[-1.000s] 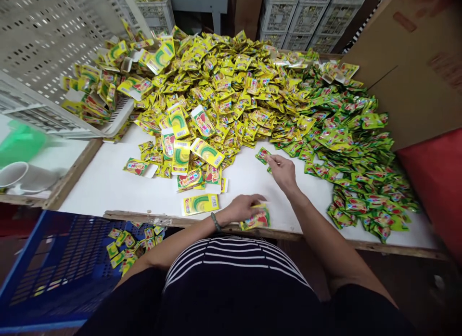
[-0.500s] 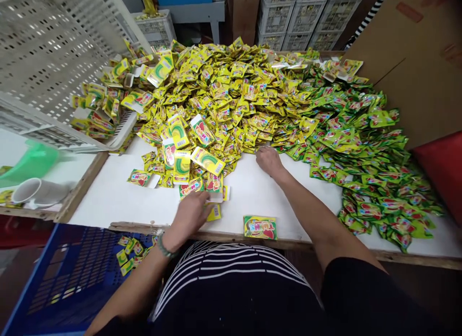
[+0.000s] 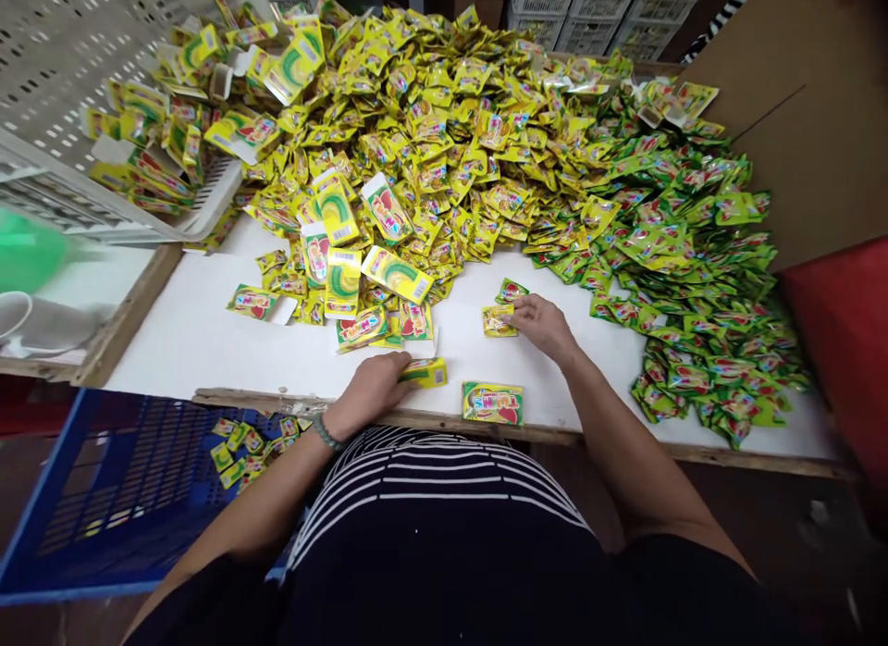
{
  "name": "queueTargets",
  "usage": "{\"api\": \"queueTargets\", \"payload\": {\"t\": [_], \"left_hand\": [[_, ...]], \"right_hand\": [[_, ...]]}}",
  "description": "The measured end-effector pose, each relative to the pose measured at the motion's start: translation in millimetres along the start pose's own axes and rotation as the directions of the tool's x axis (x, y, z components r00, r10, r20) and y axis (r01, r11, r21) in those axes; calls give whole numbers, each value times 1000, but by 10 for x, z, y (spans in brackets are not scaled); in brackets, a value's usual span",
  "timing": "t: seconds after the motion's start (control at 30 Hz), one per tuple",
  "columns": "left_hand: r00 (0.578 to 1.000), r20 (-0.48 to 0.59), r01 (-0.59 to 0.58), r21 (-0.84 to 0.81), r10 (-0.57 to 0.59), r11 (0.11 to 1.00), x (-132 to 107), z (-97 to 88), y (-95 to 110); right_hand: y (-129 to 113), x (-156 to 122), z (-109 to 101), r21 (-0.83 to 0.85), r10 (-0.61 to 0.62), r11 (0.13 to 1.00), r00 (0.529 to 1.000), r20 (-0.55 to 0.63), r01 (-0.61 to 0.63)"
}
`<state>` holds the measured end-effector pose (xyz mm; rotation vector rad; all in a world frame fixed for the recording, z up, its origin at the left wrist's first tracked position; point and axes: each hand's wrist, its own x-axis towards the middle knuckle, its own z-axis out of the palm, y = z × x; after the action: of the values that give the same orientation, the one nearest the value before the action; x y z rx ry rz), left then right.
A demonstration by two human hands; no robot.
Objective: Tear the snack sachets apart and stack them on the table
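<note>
Head view: your left hand (image 3: 371,387) grasps a box (image 3: 426,373) near the front edge of the white table (image 3: 201,350), narrow yellow side up, with what looks like a barcode toward its right end. Your right hand (image 3: 547,327) pinches a yellow packet (image 3: 497,321) by its right edge. Just beyond lies a green packet (image 3: 511,290); whether your fingers touch it, you cannot tell. Between your hands, near the table's edge, the front box (image 3: 493,403) lies flat, its bright lettering upside down to you, apparently TWINS. Past your left hand, the tilted box (image 3: 362,328) shows that word too, and the upright box (image 3: 343,285) bears a barcode. Writing across the packet pile (image 3: 444,128) is too small to read.
</note>
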<state>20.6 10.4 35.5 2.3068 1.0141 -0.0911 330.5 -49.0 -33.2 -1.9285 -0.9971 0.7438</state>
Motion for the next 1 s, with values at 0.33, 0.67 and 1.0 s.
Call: {"api": "queueTargets", "payload": {"t": [0.33, 0.67, 1.0], "left_hand": [[986, -26, 34, -935, -163, 354, 327, 288, 227], [967, 246, 247, -969, -66, 13, 337, 10, 287], [998, -48, -61, -522, 42, 851, 633, 158, 472]], "right_hand": [[-370, -346, 86, 510, -22, 859, 998, -61, 50], [-373, -625, 161, 525, -34, 848, 980, 195, -75], [-161, -522, 259, 408, 80, 903, 985, 153, -136]]}}
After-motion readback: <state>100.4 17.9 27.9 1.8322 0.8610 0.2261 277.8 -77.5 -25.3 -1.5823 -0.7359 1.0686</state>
